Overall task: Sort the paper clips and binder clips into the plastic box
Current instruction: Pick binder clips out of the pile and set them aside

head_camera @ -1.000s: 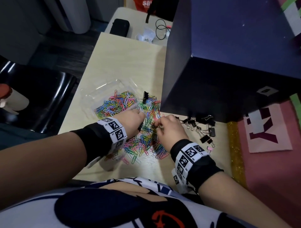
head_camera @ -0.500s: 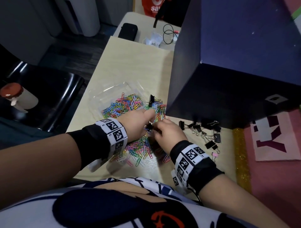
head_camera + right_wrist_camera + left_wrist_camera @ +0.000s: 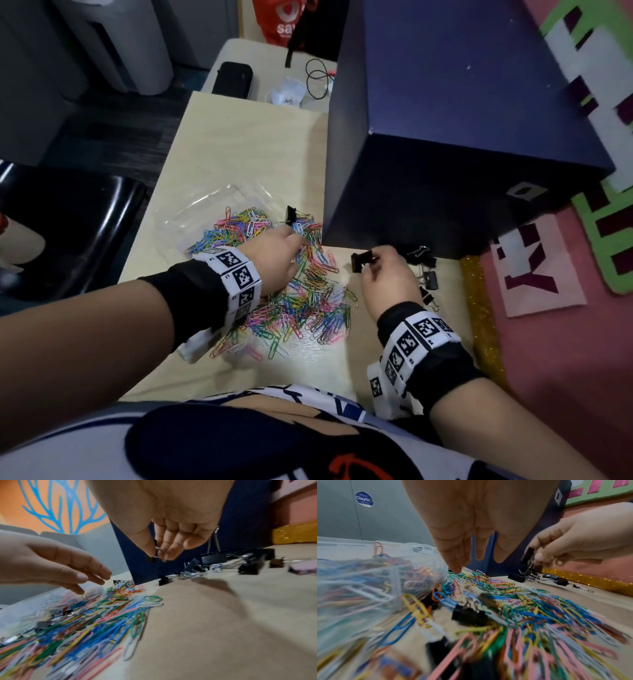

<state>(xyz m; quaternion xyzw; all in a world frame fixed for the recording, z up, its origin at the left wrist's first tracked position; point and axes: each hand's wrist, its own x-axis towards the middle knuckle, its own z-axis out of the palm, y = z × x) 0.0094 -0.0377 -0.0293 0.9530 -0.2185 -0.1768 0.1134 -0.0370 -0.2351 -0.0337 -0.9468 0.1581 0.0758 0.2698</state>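
A heap of coloured paper clips (image 3: 308, 301) (image 3: 530, 608) (image 3: 96, 615) lies on the pale table, spilling from a clear plastic box (image 3: 205, 212) (image 3: 359, 574) at its left. My left hand (image 3: 274, 253) (image 3: 458, 561) (image 3: 77, 572) hovers over the heap's far end with fingers straight, holding nothing. My right hand (image 3: 373, 263) (image 3: 539, 557) (image 3: 157, 554) pinches a black binder clip (image 3: 359, 261) (image 3: 527, 557) by its wire handle, just above the table right of the heap. Several black binder clips (image 3: 424, 270) (image 3: 231, 561) lie grouped by the blue box. A few more (image 3: 469, 614) sit among the paper clips.
A large dark blue box (image 3: 462, 137) stands on the table's right half, close behind my right hand. Another black binder clip (image 3: 291, 214) stands at the heap's far edge. A black chair (image 3: 68, 222) is at the left, a glittery gold strip (image 3: 479, 315) at the table's right edge.
My right hand has lifted a black binder clip out of the heap and carried it right, toward the binder clip group. My left hand has reached farther over the heap.
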